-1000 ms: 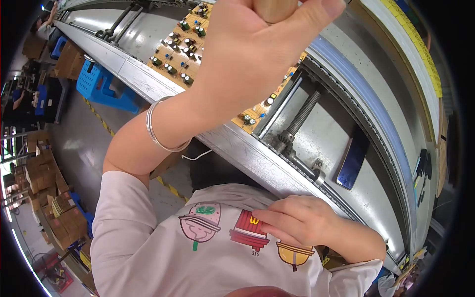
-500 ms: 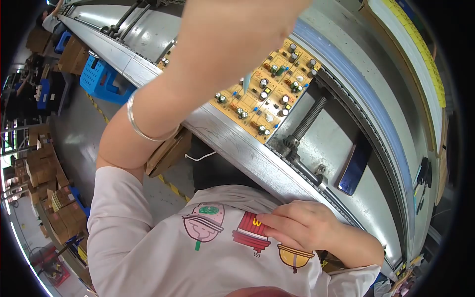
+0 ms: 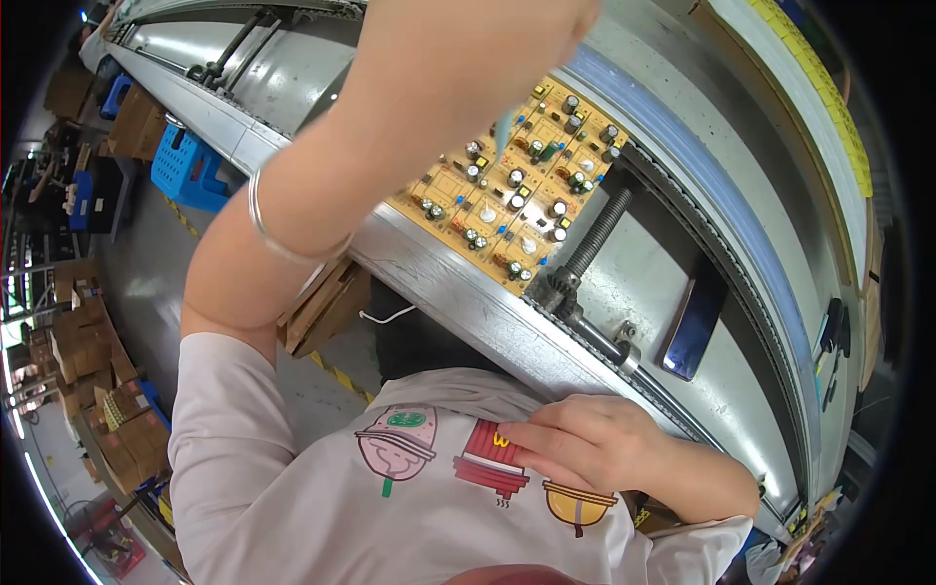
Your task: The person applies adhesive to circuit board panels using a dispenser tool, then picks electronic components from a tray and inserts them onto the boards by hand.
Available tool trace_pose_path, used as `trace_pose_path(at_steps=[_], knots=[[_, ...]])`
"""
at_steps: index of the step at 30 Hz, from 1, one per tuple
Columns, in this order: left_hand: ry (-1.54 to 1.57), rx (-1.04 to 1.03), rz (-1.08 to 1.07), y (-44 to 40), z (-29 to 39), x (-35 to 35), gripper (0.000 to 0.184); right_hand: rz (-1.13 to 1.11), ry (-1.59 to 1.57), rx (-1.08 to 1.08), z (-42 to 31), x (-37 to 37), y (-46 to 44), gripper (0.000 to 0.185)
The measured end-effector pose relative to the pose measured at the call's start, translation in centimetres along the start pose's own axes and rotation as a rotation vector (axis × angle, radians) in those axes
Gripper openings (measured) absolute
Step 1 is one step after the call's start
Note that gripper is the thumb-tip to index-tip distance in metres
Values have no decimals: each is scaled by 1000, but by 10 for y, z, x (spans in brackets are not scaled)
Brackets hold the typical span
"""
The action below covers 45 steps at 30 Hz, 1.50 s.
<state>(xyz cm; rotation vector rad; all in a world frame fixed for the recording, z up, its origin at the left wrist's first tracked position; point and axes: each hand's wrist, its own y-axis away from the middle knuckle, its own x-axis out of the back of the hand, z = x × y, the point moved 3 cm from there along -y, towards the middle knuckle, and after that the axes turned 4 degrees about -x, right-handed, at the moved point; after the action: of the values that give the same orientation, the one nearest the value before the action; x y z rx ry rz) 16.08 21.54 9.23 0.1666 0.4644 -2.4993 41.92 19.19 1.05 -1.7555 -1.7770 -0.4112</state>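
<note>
My left hand (image 3: pixel 468 58), with silver bangles on its wrist, is closed above a yellow-brown circuit board (image 3: pixel 507 219). Its fingertips are hidden and cut off by the top edge. A pale blue pointed piece (image 3: pixel 504 134) shows below this hand; the rest of the thing is hidden. Capacitors and other small parts stand on the board, which lies across the metal rails of a conveyor. My right hand (image 3: pixel 590 439) rests on the front of my shirt, fingers lying flat, with nothing visible in it.
A dark phone (image 3: pixel 695 327) lies in the metal tray right of a threaded shaft (image 3: pixel 597 234). The near rail (image 3: pixel 468 292) runs between my body and the board. A blue stool (image 3: pixel 185 171) and cardboard boxes (image 3: pixel 78 336) are at the left. Dark-handled tools (image 3: pixel 832 327) lie at the far right.
My left hand has moved up and left, uncovering more of the board. The brown handle seen in it a second ago is out of sight. My right hand stays in place.
</note>
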Motion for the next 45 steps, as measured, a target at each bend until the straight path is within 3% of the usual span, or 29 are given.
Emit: trace_pose_path(at_steps=[5, 10, 16, 24, 33, 41, 45], knots=[[62, -155, -19, -29, -25, -13, 32, -2, 13, 12, -1, 1, -1, 35], [48, -101, 5, -26, -56, -17, 30, 22, 12, 22, -1, 0, 0, 35], [58, -68, -13, -22, -44, -22, 27, 56, 18, 21, 0, -2, 0, 33], [53, -144, -77, -41, -22, 1, 29, 17, 5, 15, -1, 0, -1, 36], [-6, -147, 1, -32, -50, 0, 31, 17, 5, 19, -1, -1, -1, 36], [51, -124, -70, -17, -7, 2, 35, 1, 5, 17, 0, 1, -2, 35], [-103, 37, 18, 17, -3, 3, 35, 14, 23, 17, 1, 1, -4, 33]])
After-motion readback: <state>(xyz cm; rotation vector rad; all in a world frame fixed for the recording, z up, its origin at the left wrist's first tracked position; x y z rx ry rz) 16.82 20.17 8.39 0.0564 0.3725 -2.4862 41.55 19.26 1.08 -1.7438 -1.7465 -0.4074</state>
